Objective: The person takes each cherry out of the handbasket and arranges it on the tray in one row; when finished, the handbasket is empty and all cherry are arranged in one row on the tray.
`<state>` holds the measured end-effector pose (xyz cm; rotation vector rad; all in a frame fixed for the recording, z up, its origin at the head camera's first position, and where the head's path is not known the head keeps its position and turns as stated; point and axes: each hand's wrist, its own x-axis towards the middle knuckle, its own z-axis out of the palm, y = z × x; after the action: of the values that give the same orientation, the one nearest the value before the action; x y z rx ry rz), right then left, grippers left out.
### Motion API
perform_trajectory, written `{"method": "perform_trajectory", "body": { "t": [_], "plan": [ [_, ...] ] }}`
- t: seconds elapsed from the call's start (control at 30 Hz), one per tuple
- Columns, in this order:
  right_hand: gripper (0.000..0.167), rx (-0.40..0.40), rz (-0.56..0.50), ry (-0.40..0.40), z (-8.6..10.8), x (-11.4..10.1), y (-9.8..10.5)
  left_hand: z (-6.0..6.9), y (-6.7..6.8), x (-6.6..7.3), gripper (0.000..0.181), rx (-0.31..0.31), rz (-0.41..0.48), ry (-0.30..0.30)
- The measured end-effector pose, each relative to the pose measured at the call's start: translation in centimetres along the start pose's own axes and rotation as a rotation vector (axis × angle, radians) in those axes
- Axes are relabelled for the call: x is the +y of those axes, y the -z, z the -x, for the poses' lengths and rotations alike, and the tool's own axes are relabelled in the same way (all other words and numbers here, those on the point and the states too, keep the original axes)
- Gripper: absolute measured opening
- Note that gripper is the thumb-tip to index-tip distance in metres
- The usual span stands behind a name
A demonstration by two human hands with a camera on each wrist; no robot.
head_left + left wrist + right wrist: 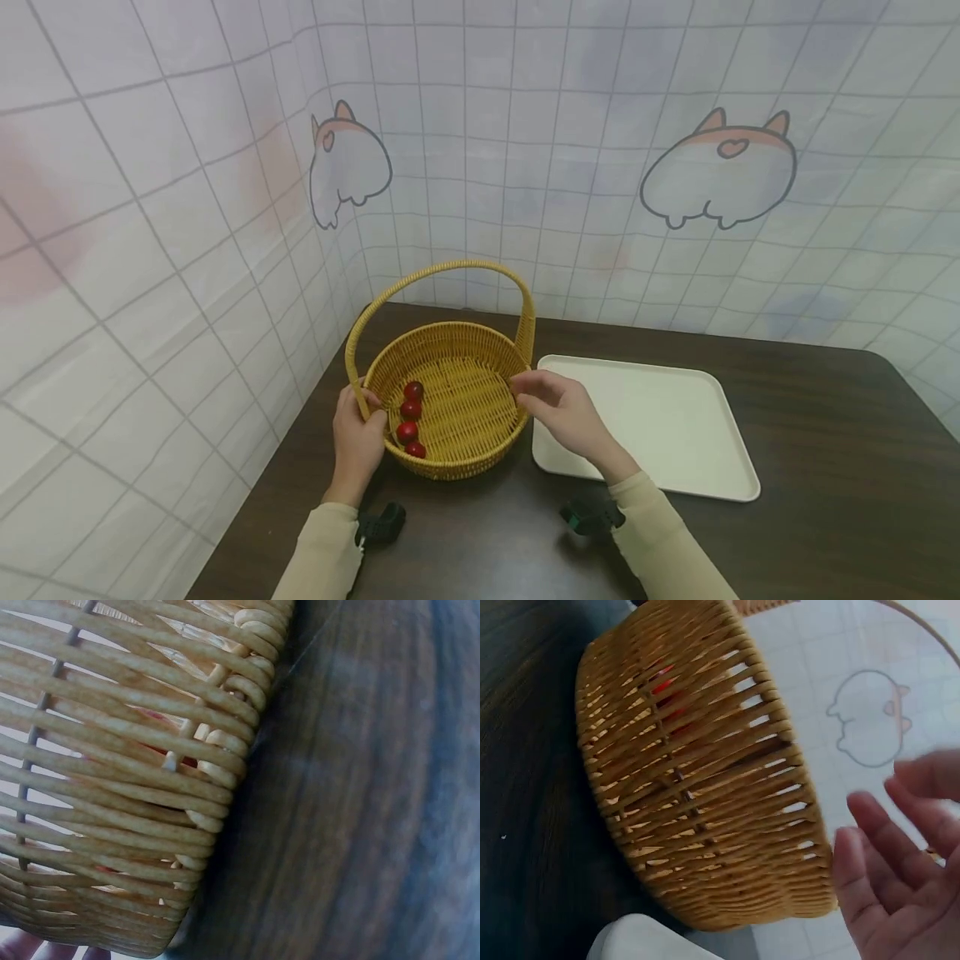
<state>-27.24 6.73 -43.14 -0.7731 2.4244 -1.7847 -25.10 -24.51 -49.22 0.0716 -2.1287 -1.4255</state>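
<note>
A yellow woven basket point(450, 471) with a tall arched handle stands on the dark table. Several small, round, glossy red fruits point(407, 432) lie in a row along the inside of its left part; their exact kind is unclear. My left hand point(358, 437) grips the basket's left rim near the foot of the handle, and only its fingertips point(56, 951) show in the left wrist view. Beside the right rim, my right hand point(564, 414) has loosely bent fingers with nothing between them. Whether it touches the rim I cannot tell.
To the right of the basket lies a white rectangular tray point(645, 417), partly behind my right forearm. A grid-patterned curtain point(480, 167) with cartoon animals rises behind the table point(817, 433) and along its left side. Dark straps point(381, 523) sit at both wrists.
</note>
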Motion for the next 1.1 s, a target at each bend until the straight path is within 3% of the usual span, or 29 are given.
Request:
{"method": "perform_trajectory", "body": {
  "t": [0.23,0.43,0.67,0.83,0.93,1.1],
  "plan": [
    [0.031,-0.115,0.014,0.006,-1.5,-1.0,-1.7,0.2,0.2,0.0,0.019,0.013,0.048,0.015],
    [0.027,-0.240,0.171,-0.003,-3.1,-1.8,-3.6,0.3,0.1,-0.2,0.026,0.029,0.041,0.026],
    [0.029,-0.400,0.304,0.003,-4.9,-1.7,-5.9,0.4,0.1,-0.3,0.014,0.048,0.025,-0.027],
    [0.032,-0.489,0.364,0.028,-5.6,-1.6,-7.5,0.3,0.2,-0.2,0.014,0.023,0.065,-0.019],
    [0.033,-0.528,0.367,0.032,-5.9,-1.4,-8.2,0.2,0.2,-0.1,0.016,0.015,0.075,-0.017],
    [0.036,-0.625,0.224,-0.013,-6.1,-1.1,-9.0,0.1,0.2,-0.2,0.013,0.020,0.058,-0.030]
  ]
}}
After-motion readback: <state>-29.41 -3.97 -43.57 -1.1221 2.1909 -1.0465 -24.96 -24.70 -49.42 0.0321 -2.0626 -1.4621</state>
